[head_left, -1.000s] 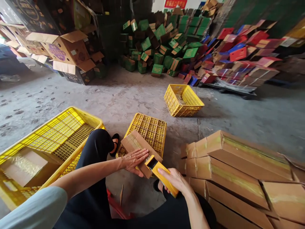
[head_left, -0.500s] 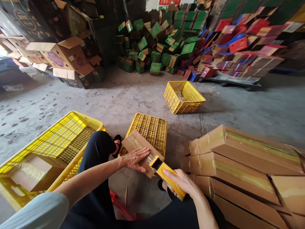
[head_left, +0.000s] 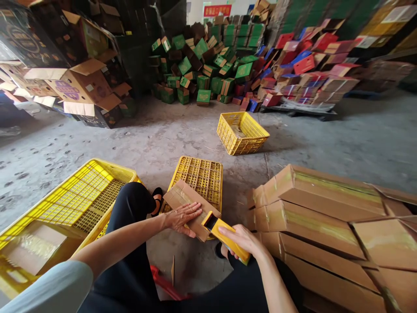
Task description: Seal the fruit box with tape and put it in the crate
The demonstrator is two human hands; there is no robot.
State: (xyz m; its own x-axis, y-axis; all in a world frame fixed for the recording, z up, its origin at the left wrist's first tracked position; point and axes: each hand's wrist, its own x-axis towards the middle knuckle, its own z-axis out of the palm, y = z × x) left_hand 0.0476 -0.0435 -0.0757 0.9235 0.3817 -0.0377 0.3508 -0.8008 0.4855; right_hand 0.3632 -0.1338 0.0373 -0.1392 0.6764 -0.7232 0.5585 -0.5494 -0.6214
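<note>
A small brown cardboard box (head_left: 185, 198) lies slantwise on an upturned yellow plastic crate (head_left: 203, 174), with a strip of clear tape along its top. My left hand (head_left: 184, 218) rests flat on the box, fingers stretched out. Wrapped in my right hand (head_left: 241, 240) is a long yellow hand tool (head_left: 228, 234) with a dark opening near its front end. The tool's front sits at the box's near right end. I cannot tell its exact kind.
At my left stands a large yellow crate (head_left: 94, 165) holding a taped box (head_left: 34, 245). Stacked taped cartons (head_left: 322, 221) crowd my right side. Ahead is another yellow crate (head_left: 244, 141). Green boxes (head_left: 203, 96) and red boxes (head_left: 304, 64) are heaped at the back.
My view has shifted slightly, tilting up since the first frame. Both hands, the box and the yellow tool keep nearly the same positions relative to each other.
</note>
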